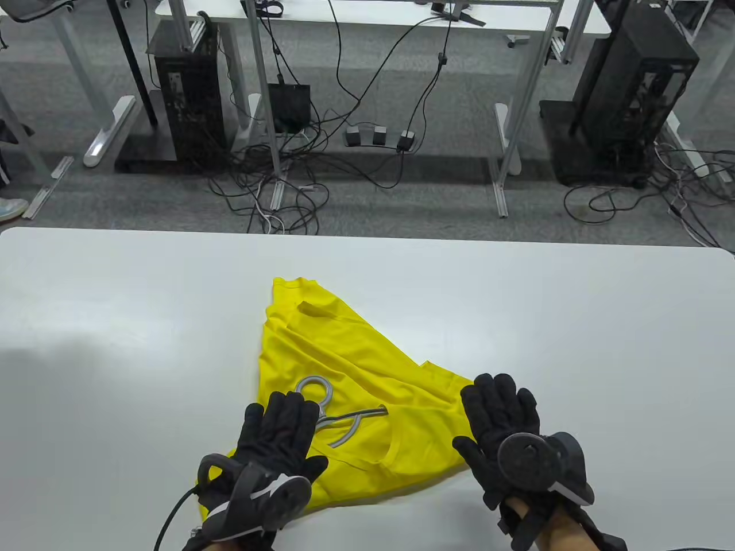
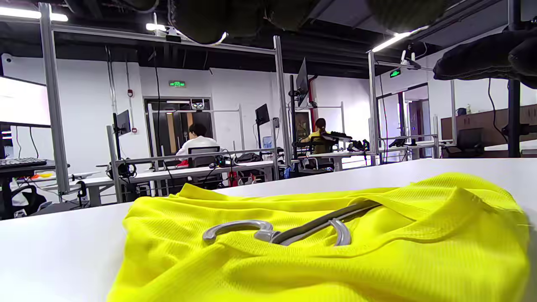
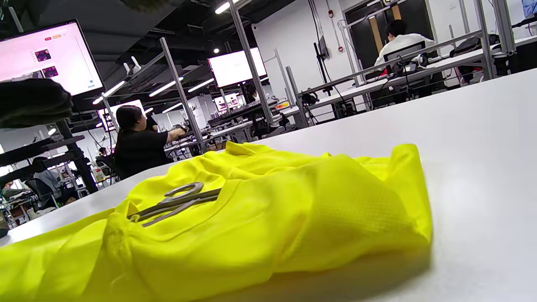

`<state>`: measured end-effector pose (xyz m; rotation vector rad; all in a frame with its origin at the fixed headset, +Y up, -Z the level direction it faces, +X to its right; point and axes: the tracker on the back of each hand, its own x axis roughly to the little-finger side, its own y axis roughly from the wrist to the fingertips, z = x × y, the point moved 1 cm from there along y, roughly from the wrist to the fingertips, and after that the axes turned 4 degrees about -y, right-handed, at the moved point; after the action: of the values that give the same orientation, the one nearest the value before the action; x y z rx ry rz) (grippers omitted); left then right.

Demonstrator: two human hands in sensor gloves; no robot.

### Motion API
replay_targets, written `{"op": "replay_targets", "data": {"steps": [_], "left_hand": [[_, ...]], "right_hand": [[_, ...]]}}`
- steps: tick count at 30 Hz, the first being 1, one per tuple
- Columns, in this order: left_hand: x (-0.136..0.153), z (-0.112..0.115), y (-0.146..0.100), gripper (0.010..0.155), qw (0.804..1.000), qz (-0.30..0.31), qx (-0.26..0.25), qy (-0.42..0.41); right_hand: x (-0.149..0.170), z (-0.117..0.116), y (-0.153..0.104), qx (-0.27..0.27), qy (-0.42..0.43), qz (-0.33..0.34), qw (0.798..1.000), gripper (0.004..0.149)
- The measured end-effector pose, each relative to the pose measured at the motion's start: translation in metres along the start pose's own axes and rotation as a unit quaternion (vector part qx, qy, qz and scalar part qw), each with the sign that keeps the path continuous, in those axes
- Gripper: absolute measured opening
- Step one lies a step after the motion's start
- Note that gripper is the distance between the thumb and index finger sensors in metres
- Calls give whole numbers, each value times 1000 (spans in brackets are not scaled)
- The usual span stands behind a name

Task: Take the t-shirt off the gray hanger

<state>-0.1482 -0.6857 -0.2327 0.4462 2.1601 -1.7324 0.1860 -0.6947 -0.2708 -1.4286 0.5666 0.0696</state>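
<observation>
A yellow t-shirt [image 1: 344, 367] lies crumpled on the white table [image 1: 574, 321], near its front middle. The gray hanger [image 1: 330, 413] lies with its hook and upper bars on top of the shirt, one bar running in under the collar; the rest is hidden in the cloth. It also shows in the left wrist view [image 2: 285, 230] and the right wrist view [image 3: 176, 201]. My left hand [image 1: 275, 425] hovers flat, fingers spread, over the hanger's near end. My right hand [image 1: 499, 413] hovers open, fingers spread, at the shirt's right edge. Neither hand holds anything.
The table's far edge [image 1: 367, 234] runs across the middle of the table view. Beyond it are desk frames, computer towers [image 1: 189, 92] and floor cables. A cable [image 1: 172, 511] runs from my left hand toward the near edge.
</observation>
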Motion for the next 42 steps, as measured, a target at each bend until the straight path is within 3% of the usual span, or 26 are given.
{"op": "replay_targets", "data": {"steps": [11, 20, 24, 28, 32, 38, 42], "left_hand": [[2, 0, 0, 79, 1000, -8, 2, -4], [32, 8, 6, 72, 998, -67, 3, 21], [44, 30, 14, 67, 993, -96, 38, 59], [49, 65, 22, 64, 982, -116, 127, 83], [45, 81, 25, 64, 973, -113, 188, 75], [35, 95, 27, 60, 962, -116, 233, 78], [35, 97, 27, 55, 963, -120, 230, 76]], "right_hand": [[-2, -2, 0, -12, -1, -1, 1000, 74], [-4, -4, 2, -19, -1, 1, 1000, 74], [-5, -6, 2, -25, -2, 2, 1000, 73], [-6, -6, 2, -28, 0, 2, 1000, 73], [-5, -5, 2, -24, 4, 3, 1000, 73], [-6, -8, 3, -34, 2, 7, 999, 75], [-6, -9, 3, -41, 4, 6, 999, 75]]}}
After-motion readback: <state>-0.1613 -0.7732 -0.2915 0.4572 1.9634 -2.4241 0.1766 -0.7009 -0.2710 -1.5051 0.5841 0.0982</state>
